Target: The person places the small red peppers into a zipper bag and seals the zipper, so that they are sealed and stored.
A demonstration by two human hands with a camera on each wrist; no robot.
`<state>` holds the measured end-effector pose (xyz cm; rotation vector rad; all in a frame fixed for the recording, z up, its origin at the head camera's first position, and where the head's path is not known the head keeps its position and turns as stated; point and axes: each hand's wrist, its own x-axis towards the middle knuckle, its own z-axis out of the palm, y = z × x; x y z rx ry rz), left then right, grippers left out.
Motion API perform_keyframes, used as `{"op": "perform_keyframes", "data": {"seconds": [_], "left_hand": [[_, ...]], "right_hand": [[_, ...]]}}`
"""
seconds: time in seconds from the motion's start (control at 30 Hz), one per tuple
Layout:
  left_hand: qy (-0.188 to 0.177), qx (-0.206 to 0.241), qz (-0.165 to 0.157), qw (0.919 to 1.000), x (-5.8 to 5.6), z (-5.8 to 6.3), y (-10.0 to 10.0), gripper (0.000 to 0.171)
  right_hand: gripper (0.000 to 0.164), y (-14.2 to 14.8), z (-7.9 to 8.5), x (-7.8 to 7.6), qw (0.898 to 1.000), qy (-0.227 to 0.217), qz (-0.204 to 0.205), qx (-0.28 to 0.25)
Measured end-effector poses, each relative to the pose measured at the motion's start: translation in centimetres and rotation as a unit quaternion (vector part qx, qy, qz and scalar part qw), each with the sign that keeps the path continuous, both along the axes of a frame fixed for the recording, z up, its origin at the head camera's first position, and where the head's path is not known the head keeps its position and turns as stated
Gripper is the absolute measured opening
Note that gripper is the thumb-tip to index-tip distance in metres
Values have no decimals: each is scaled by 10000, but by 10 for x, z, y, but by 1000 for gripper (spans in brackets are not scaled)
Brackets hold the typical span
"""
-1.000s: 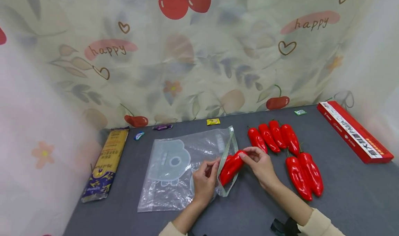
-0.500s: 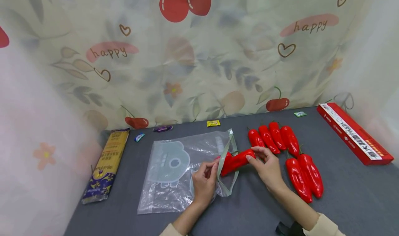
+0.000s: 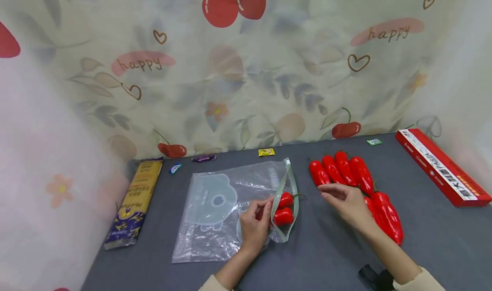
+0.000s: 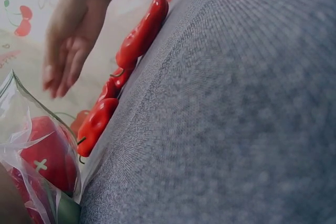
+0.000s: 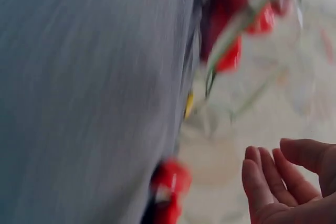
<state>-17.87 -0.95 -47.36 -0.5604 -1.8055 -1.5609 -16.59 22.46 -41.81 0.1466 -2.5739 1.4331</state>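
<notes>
The left hand's fingers pinch the rim of a clear bag lying on the desk, two red peppers in its gaping mouth. The right hand hovers near the loose peppers to the right, fingers extended, thumb apart.
</notes>
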Motion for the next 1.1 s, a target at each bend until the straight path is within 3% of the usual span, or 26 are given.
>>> {"op": "perform_keyframes", "data": {"seconds": [0.2, 0.43, 0.77, 0.87, 1.1], "left_hand": [[-67, -104, 121, 9998, -1, -3, 1, 6], [100, -102, 45, 9999, -4, -10, -1, 3], [32, -37, 25, 10000, -5, -10, 0, 4], [18, -46, 56, 10000, -2, -6, 1, 5], [-163, -138, 82, 9997, 13, 21, 1, 4]], "right_hand": [[38, 46, 1, 12, 9915, -329, -888, 889], [45, 63, -7, 12, 9847, -720, -1038, 1200], [40, 71, -9, 6, 9788, -527, -1264, 1522], [43, 73, -11, 5, 9781, -693, -1195, 1557], [55, 76, -15, 5, 9731, -1392, -750, 1675]]}}
